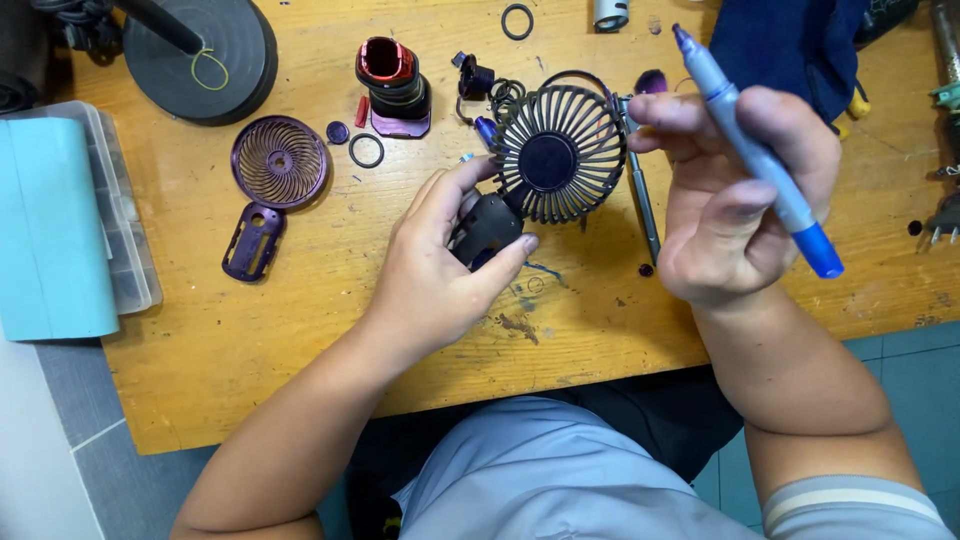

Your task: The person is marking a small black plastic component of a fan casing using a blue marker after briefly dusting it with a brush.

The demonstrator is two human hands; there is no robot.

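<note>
Fingers of the left hand [440,265] curl around the dark base of a small handheld fan [545,165], thumb and forefinger clamped on its handle, the forearm rising from the lower left with the wrist bent inward. That fan sits just above the wooden workbench [300,330], its round black grille facing up. At the far left lies a pale blue box [50,225] on a clear plastic organiser tray [125,240]; beside them rest a purple fan grille [279,161] and a purple cover plate [252,241]. Right hand [735,210] hovers beside the grille, fingers closed on a blue-tipped screwdriver [755,155] held slanted.
</note>
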